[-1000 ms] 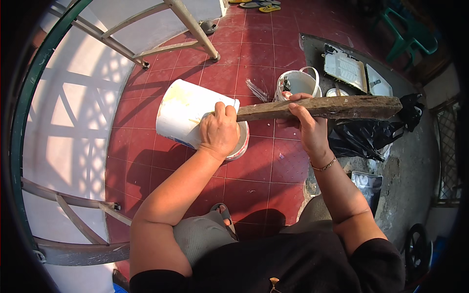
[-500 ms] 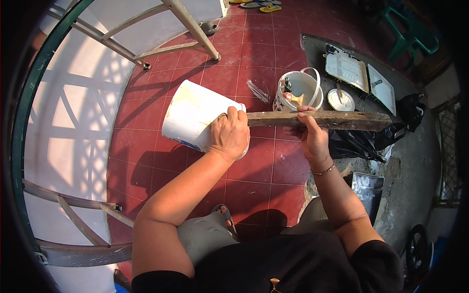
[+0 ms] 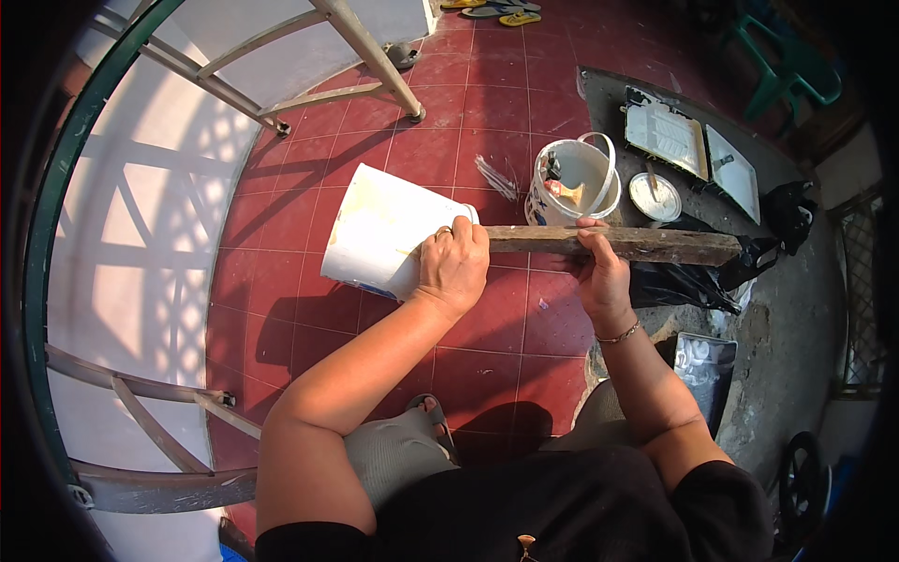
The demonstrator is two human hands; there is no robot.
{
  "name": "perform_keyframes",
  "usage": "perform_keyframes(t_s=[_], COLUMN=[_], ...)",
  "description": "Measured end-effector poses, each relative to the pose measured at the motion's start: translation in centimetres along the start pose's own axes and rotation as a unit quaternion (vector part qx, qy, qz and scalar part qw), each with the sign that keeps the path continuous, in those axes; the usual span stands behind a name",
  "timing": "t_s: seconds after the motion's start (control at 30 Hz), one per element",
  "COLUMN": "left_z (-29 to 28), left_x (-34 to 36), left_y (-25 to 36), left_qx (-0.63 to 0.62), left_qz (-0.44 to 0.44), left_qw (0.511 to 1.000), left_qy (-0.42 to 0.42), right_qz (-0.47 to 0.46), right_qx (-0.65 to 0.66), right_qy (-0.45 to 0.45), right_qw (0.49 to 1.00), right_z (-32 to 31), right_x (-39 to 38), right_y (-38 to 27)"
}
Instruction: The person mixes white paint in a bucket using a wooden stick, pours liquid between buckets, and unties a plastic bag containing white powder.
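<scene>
A white bucket (image 3: 375, 225) is tilted on its side above the tiles, its mouth turned right toward a rough wooden stick (image 3: 679, 245). My left hand (image 3: 454, 267) is closed on the bucket's rim, where the stick's left end meets it. Whether that end reaches inside the bucket is hidden by the hand. My right hand (image 3: 601, 273) grips the stick near its middle, thumb on top and the other fingers underneath. The stick lies almost level, its free end pointing right.
Beyond the stick stand a white pail (image 3: 576, 183) holding a paintbrush and an open paint tub (image 3: 655, 197). Paint trays (image 3: 665, 136) lie at the far right, and a black plastic bag (image 3: 684, 286) lies below the stick. A ladder (image 3: 370, 56) rises on the left.
The bucket and my left hand have shifted a little to the right. The stick has dropped slightly toward me, with my right hand still around it.
</scene>
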State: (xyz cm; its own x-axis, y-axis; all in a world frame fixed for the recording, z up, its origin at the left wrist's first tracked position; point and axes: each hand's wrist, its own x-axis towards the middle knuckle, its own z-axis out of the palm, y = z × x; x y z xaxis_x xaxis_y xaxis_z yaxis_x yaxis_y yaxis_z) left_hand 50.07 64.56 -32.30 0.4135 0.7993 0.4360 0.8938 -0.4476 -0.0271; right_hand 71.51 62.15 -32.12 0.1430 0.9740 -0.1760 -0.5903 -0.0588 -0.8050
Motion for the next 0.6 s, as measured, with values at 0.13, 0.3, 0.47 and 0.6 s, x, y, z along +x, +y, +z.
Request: perform_keyframes(t_s=[0.13,0.3,0.47,0.6], left_z=[0.0,0.3,-0.7,-4.2], left_x=[0.0,0.0,0.1,1.4], left_y=[0.3,0.3,0.0,-3.1], left_qx=[0.009,0.007,0.013,0.028], left_qz=[0.005,0.008,-0.022,-0.080], left_qw=[1.000,1.000,0.999,0.996], left_qy=[-0.011,-0.007,-0.030,0.013], right_qz=[0.015,0.016,0.009,-0.026], right_qx=[0.004,0.002,0.003,-0.040], right_qy=[0.007,0.018,0.004,-0.042], right_qw=[1.000,1.000,1.000,0.998], right_z=[0.0,-0.1,0.6,2.9], right_x=[-0.3,-0.1,-0.6,-1.1], right_y=[-0.1,0.1,-0.1,-1.1])
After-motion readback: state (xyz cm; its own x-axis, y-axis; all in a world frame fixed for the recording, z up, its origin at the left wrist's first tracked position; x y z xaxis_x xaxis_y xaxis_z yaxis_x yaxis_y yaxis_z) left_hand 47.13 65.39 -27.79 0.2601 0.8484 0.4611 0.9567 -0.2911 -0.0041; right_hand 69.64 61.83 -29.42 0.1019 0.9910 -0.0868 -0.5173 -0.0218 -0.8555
